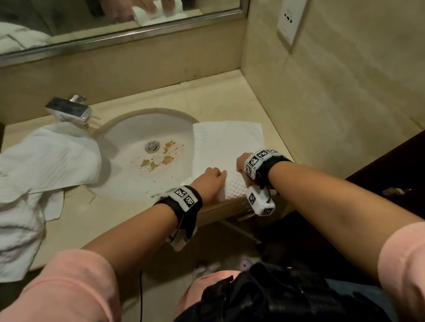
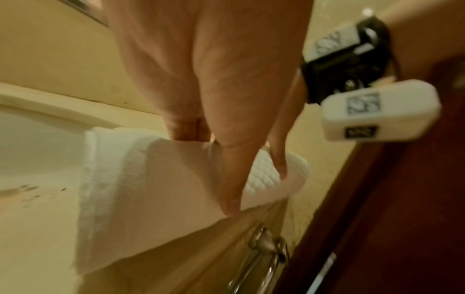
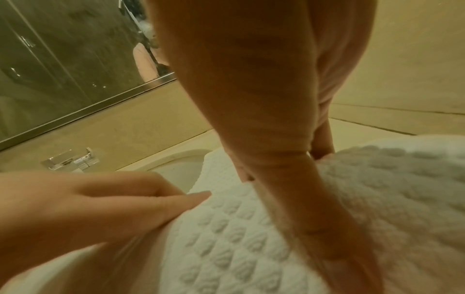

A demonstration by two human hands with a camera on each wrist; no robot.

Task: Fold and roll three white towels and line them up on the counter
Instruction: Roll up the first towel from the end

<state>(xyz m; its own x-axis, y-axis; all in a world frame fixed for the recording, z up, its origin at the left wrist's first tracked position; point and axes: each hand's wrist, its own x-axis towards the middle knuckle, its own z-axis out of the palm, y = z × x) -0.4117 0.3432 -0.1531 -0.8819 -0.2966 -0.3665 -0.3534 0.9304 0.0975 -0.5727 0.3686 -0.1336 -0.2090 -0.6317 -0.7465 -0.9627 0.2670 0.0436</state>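
A white waffle-textured towel [image 1: 227,139] lies folded in a long strip on the counter [image 1: 214,94], right of the sink, its left edge over the basin. Its near end is rolled up at the counter's front edge. My left hand [image 1: 214,177] grips the left part of that roll [image 2: 163,189], fingers curled over it and thumb on the near side. My right hand [image 1: 242,162] grips the right part of the roll [image 3: 239,248] the same way. Two more white towels [image 1: 41,164] lie crumpled left of the sink, one spilling over the counter's front edge.
The sink [image 1: 117,132] has brown stains around its drain. A chrome faucet [image 1: 69,110] stands at the back left. A mirror [image 1: 118,13] and a wall socket [image 1: 293,9] are behind and to the right. A metal rail [image 2: 264,258] hangs under the counter edge.
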